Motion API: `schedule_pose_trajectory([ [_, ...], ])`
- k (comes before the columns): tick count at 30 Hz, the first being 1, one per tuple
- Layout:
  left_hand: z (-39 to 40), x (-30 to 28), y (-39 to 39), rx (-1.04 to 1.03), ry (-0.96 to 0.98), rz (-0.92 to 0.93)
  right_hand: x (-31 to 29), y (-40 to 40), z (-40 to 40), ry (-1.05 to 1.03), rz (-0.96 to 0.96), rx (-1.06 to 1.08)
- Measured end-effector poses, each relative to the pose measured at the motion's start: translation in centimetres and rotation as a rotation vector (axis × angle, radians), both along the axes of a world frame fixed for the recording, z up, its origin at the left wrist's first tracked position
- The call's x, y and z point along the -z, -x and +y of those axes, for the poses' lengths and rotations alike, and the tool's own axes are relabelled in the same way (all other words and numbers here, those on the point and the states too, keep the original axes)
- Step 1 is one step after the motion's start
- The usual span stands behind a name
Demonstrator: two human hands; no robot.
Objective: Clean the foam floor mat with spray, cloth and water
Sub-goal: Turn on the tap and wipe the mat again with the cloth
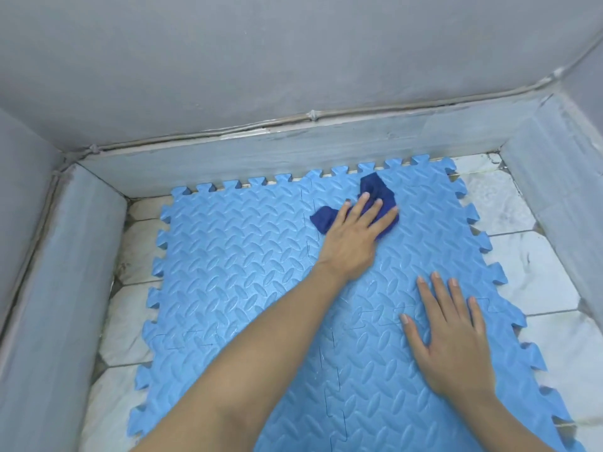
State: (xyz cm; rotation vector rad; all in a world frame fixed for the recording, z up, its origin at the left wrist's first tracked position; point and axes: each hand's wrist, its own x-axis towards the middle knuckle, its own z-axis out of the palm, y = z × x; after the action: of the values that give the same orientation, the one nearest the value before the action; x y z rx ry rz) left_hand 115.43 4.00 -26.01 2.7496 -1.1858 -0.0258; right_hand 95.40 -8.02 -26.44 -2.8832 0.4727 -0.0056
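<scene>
A light blue foam floor mat (248, 272) of interlocking tiles with a raised leaf pattern lies on a white tiled floor. A crumpled dark blue cloth (375, 187) sits on the mat's far right tile. My left hand (354, 236) reaches across and presses flat on the cloth with straight, spread fingers. My right hand (453, 340) rests palm down on the mat nearer to me, fingers spread and straight, holding nothing. No spray bottle or water is in view.
Grey walls with a grey skirting (277, 151) close in the floor on the left, back and right. Strips of white floor tile (535, 272) show on both sides of the mat. A thin cable (313, 115) runs along the wall above the skirting.
</scene>
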Motion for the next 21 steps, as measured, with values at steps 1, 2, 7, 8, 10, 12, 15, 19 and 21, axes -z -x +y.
schedule_pose_trajectory([
  [1,2.0,-0.1,-0.3,0.0,-0.021,-0.019,0.0,0.0,0.0,-0.001,0.002,0.0],
  [2,4.4,-0.1,-0.7,-0.04,-0.045,-0.022,0.0,0.1,0.0,-0.001,0.006,-0.001],
  [7,20.4,-0.2,-2.1,-0.54,-0.147,-0.131,0.2,0.1,0.1,0.021,0.006,0.006],
  [8,21.7,-0.3,-2.2,-0.59,-0.15,-0.103,0.2,0.1,0.2,0.025,0.002,0.01],
  [10,20.9,0.0,-2.9,-0.627,-0.091,-0.016,0.3,0.1,0.1,0.027,-0.001,0.009],
  [12,16.6,-0.2,-3.7,-0.639,0.014,0.047,0.3,0.0,0.2,0.021,-0.01,0.007],
  [15,7.3,-0.1,-3.9,-0.473,0.157,0.163,0.2,0.0,0.2,0.001,-0.033,0.023],
  [19,-5.5,-1.0,0.5,-0.037,0.08,0.28,0.3,0.0,-0.1,-0.053,-0.096,0.017],
  [21,-8.8,-1.3,2.9,0.124,-0.01,0.258,0.3,0.1,-0.2,-0.065,-0.119,0.009],
])
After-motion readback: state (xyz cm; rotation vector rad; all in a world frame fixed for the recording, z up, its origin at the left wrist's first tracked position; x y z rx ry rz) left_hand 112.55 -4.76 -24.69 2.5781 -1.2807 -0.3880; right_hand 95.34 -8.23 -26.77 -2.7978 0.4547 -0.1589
